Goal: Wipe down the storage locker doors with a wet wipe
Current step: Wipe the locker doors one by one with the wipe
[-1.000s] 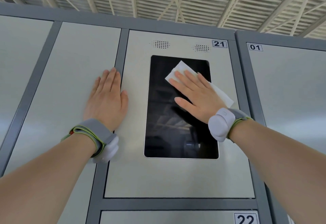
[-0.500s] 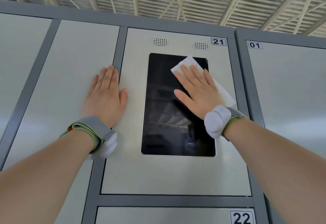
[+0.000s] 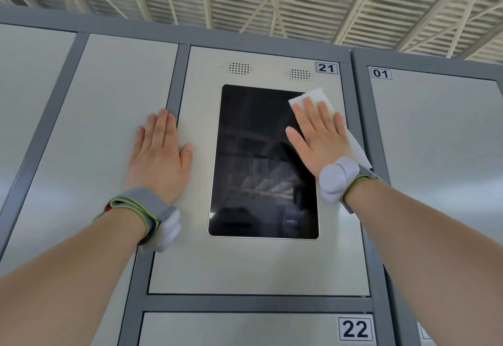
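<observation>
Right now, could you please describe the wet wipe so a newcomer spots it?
Find locker door 21, the one with a black screen. At the screen's upper right corner, the right hand presses flat on the wet wipe. It is the only plain white sheet in view.

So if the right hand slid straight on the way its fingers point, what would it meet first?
The right hand, flat on the white wet wipe, points up the pale grey locker door. First comes the small dotted speaker grille, then probably the dark grey frame on top; its depth is unclear.
</observation>
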Demonstrator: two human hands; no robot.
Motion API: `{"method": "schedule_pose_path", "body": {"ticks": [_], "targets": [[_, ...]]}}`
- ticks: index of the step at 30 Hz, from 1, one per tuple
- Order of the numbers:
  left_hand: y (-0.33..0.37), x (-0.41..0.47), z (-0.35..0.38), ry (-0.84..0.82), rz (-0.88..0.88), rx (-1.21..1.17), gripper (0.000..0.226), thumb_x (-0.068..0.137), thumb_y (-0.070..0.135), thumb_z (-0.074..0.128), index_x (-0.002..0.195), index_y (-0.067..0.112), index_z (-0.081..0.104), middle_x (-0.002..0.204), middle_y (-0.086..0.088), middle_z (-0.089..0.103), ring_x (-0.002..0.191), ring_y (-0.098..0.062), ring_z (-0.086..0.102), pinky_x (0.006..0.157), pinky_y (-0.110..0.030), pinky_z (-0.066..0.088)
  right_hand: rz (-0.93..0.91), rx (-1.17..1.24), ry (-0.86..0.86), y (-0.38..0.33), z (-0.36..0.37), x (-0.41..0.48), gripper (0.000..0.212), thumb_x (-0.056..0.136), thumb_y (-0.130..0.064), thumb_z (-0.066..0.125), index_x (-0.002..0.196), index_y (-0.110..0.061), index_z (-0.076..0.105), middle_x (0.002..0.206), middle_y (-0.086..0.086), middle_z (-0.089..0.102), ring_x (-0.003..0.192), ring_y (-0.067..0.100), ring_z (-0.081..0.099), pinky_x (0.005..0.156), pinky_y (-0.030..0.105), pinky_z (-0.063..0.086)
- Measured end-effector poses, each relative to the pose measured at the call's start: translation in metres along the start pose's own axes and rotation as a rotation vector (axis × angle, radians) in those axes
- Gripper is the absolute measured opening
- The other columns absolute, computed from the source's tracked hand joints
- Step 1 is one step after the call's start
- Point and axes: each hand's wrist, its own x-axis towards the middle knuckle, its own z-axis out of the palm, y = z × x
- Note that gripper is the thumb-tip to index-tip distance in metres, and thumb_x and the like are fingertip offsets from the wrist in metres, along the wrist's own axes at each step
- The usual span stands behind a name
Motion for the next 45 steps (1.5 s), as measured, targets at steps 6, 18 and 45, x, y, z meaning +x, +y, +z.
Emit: {"method": "schedule_pose_path", "body": {"ticks": [6,18,45], "targets": [[0.005,-0.009,0.001,-0.023,-0.034,-0.009,0.06,0.1,0.027,0.03,0.149,0.001,0.009,0.159,-0.011,0.003,0.146,-0.024,-0.002,0.117,-0.033,-0.006,-0.215,0.031,0.007,-0.001,0.008,-0.039,0.077,0.085,-0.067,-0.011,0.151,-0.029,0.004,0.159,-0.005,-0.001,0.146,0.016,-0.007,0.115,0.034,-0.012],[0.012,-0.025,0.007,-0.007,-0.051,0.016,0.072,0.09,0.041,0.014,0.149,0.0,0.008,0.159,-0.012,0.004,0.146,-0.026,0.0,0.116,-0.033,-0.007,0.081,0.028,-0.003,0.009,0.004,-0.011,0.063,0.094,-0.057,0.002,0.15,-0.028,-0.004,0.159,-0.002,-0.007,0.146,0.019,-0.011,0.118,0.04,-0.008],[0.011,-0.029,0.005,0.001,-0.02,0.012,0.073,0.089,0.04,0.013,0.148,-0.002,0.011,0.158,-0.015,0.008,0.146,-0.028,0.003,0.117,-0.035,-0.003,-0.258,-0.012,-0.004,-0.02,0.013,-0.068,0.069,0.093,-0.061,0.002,0.151,-0.025,0.011,0.159,-0.002,0.005,0.146,0.021,-0.002,0.117,0.041,-0.005]]}}
